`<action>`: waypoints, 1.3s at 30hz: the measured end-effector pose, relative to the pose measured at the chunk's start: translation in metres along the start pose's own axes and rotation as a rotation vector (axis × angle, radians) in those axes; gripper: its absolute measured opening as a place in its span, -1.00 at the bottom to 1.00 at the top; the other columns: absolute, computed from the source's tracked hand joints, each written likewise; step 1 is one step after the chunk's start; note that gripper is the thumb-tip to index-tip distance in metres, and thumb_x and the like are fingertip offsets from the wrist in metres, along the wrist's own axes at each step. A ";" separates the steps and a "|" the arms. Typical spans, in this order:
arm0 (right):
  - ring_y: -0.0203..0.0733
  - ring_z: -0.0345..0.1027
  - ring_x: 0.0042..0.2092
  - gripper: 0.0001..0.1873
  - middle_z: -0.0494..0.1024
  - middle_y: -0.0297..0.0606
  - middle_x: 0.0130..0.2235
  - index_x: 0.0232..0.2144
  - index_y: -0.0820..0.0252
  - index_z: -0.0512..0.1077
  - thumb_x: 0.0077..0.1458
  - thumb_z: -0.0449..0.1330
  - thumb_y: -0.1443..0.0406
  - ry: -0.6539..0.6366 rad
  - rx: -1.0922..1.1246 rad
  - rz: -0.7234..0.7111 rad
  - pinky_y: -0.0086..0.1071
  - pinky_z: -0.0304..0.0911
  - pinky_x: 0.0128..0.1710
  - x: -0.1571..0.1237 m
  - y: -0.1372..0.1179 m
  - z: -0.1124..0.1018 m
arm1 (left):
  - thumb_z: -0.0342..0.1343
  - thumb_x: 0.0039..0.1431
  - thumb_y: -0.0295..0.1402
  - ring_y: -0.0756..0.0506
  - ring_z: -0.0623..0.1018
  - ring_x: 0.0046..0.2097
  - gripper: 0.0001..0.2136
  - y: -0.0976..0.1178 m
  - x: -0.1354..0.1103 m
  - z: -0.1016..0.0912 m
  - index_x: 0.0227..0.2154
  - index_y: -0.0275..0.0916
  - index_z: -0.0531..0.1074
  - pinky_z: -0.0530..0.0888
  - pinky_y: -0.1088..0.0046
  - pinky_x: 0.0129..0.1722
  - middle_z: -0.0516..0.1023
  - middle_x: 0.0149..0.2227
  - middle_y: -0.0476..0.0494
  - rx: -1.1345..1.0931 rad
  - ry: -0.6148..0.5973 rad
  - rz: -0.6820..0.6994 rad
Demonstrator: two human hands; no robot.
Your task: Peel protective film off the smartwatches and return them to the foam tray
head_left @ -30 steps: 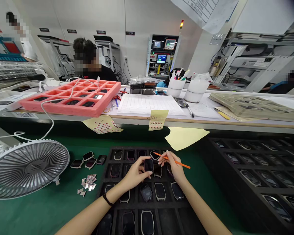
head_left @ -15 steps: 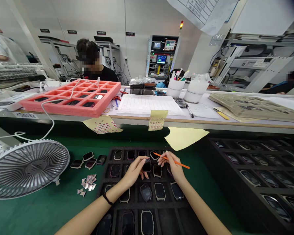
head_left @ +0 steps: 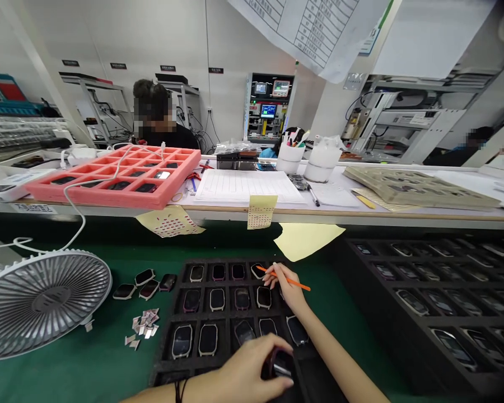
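My left hand (head_left: pixel 252 369) is closed around a dark smartwatch (head_left: pixel 282 362), thumb on one side and fingers on the other. It is low over the front part of a black foam tray (head_left: pixel 256 314). My right hand (head_left: pixel 282 281) pinches a thin orange stick (head_left: pixel 299 284) above the tray's back right part. The stick's far end is close to a smartwatch (head_left: pixel 258 271) that sits tilted in its compartment. Several other watches lie in the tray, among them a light-framed watch (head_left: pixel 217 300). My left hand and forearm hide part of the front rows.
Left of the tray lie several loose watches (head_left: pixel 150 289) and a pile of small pinkish-silver pieces (head_left: pixel 146 323). A grey fan (head_left: pixel 52 299) stands farther left. Another black tray stack (head_left: pixel 397 336) is at right. The shelf above holds a pink foam tray (head_left: pixel 168 196); a person (head_left: pixel 168 134) sits beyond.
My left hand has moved from beside my right hand toward the front of the tray, with a watch in it. My right hand still holds the orange stick. The view has shifted slightly.
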State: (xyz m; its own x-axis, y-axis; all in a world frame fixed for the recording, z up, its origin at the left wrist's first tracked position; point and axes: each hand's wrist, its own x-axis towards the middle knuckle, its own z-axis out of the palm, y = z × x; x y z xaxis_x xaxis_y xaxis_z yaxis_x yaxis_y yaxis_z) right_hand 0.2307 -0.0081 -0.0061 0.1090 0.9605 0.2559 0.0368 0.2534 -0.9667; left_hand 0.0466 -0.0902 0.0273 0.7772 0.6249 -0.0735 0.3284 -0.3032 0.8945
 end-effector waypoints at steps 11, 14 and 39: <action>-0.26 0.39 -0.50 -0.55 0.48 -0.23 -0.51 -0.45 0.24 0.40 0.16 0.04 -0.02 0.022 -0.026 0.009 -0.45 0.24 -0.57 -0.002 0.003 -0.003 | 0.13 0.13 -0.20 -0.22 0.40 0.02 -0.43 -0.009 -0.006 0.019 0.16 -0.20 0.10 0.25 0.23 0.08 0.39 0.04 -0.27 0.452 -0.152 0.271; -0.25 0.39 -0.50 -0.55 0.49 -0.22 -0.51 -0.45 0.24 0.39 0.16 0.03 -0.02 0.030 -0.030 0.012 -0.45 0.24 -0.58 -0.002 0.005 -0.004 | 0.09 0.16 -0.19 -0.19 0.45 -0.05 -0.55 -0.004 -0.005 0.016 0.09 -0.19 0.22 0.29 0.27 0.03 0.46 -0.04 -0.23 0.383 -0.132 0.248; -0.21 0.40 -0.46 -0.54 0.50 -0.19 -0.46 -0.45 0.22 0.43 0.15 0.03 -0.04 -0.020 -0.202 -0.027 -0.43 0.26 -0.55 -0.006 0.002 0.001 | -0.08 0.17 -0.51 -0.21 0.38 0.00 -0.75 -0.056 0.009 -0.122 -0.14 -0.23 0.40 0.33 0.18 -0.02 0.43 -0.07 -0.22 0.714 0.437 -0.046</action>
State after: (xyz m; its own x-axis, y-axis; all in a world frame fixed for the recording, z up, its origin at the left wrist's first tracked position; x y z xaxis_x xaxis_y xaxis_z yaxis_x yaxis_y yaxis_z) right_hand 0.2292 -0.0136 -0.0100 0.0859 0.9562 0.2799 0.2378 0.2532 -0.9377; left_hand -0.0306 0.0199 0.0299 0.5250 0.8259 0.2054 0.7302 -0.5611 0.3899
